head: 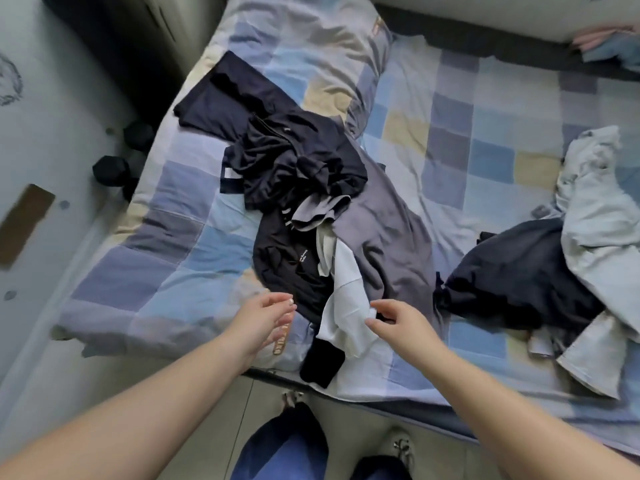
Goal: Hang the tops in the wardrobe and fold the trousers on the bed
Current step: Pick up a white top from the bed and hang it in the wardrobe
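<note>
Bed [485, 109] fills most of the frame, running from the upper centre to the lower right edge, covered in a patchwork sheet of blue, lilac, cream and grey squares; a matching quilt [145, 258] lies bunched over its left part. Tiled floor [52, 109] occupies the left side and the lower centre of the frame. Central heap of clothes sits mid-frame on the bed: a grey garment [384, 237] spread flat towards the right of the heap, a crumpled navy garment [298, 161] on top at upper centre, another dark piece [221, 88] lying flatter above and left of it, a black top with small white lettering [287, 265] below. A white garment [341, 306] trails from the heap down to the near edge of the bed, with a small black item [322, 363] touching its lower end. Second heap at right of frame: a dark navy garment [519, 275] with a pale, washed-out garment [602, 230] draped over and beside it. Which pieces are tops and which trousers cannot be told. Left hand [266, 317] at lower centre, fingers loosely spread, grasping nothing, over the quilt just left of the black top. Right hand [394, 320] just right of the white garment, fingers curled; fingertips meet the cloth edge, but whether it is gripped I cannot tell. Two dark dumbbells [110, 171] on the floor at left, beside the bed.
</note>
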